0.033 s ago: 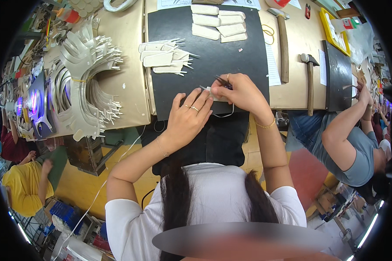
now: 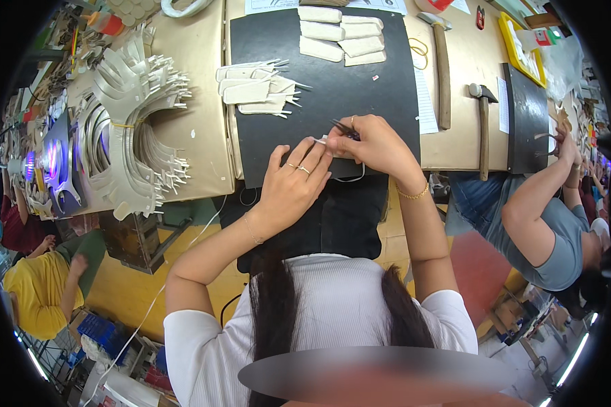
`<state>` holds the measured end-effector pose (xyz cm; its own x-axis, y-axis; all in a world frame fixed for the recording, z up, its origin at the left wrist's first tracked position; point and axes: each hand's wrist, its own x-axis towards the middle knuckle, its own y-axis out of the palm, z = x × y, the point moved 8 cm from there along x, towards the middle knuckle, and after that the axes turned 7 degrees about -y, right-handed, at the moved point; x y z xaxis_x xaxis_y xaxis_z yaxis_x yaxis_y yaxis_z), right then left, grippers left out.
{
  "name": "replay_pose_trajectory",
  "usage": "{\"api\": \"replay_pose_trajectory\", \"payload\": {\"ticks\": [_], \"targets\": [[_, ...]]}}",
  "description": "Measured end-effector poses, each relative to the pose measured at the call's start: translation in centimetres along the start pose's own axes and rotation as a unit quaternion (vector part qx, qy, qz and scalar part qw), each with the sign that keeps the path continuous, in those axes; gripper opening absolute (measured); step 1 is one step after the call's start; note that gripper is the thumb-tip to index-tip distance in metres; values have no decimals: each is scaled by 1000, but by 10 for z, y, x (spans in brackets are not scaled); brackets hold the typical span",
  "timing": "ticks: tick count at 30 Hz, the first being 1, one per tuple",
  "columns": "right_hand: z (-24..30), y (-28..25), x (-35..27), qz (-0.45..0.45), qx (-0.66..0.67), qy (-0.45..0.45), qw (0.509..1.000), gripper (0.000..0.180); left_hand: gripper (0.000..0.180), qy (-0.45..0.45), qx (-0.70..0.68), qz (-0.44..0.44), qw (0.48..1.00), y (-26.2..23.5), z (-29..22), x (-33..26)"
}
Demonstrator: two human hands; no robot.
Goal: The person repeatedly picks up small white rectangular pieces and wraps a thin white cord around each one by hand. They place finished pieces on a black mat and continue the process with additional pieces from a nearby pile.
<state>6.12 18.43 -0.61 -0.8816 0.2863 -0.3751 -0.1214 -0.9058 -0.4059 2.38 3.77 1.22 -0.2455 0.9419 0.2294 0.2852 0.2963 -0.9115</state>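
Note:
My left hand (image 2: 293, 183) rests on the black mat (image 2: 265, 146) near its front edge, ringed fingers bent down over a small cream piece (image 2: 324, 140) mostly hidden beneath them. My right hand (image 2: 380, 146) meets it from the right, with thumb and forefinger pinched at the same piece. Also held in the right hand is a dark two-pronged tool (image 2: 345, 129), like tweezers, its points aimed up and left. A thin white strip (image 2: 352, 180) curls out below the hands. Beyond my left hand lies a pile of cream tabs with thin tails (image 2: 259, 88).
Cream pads (image 2: 321, 32) lie in columns at the mat's far side. Left is a tied bundle of curved cream straps (image 2: 125, 125). Two hammers (image 2: 443, 74), a yellow tray (image 2: 523, 51) and a black board (image 2: 527, 119) lie right. A co-worker's arm (image 2: 543, 183) reaches in at right.
Around the small piece, my fingertips have shifted slightly, and the dark tool has turned a little in my right hand. Both arms stay in place.

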Motion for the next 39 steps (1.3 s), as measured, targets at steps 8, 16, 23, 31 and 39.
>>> {"api": "replay_pose_trajectory", "payload": {"ticks": [8,16,23,31,39], "targets": [[-4,-4,12,-32,-81,25,996,27,38,-2,-1,-2,1000,3,4,5],[-1,-8,14,-39,-82,11,996,29,39,-2,-10,-1,1000,7,5,3],[-4,-10,12,-59,-103,-3,993,29,40,8,-4,9,1000,3,2,9],[-39,-44,-34,-110,-72,98,986,39,39,23,29,32,999,1,-5,16],[-42,-42,-37,-140,-102,66,983,36,37,24,42,33,998,2,-8,17]]}}
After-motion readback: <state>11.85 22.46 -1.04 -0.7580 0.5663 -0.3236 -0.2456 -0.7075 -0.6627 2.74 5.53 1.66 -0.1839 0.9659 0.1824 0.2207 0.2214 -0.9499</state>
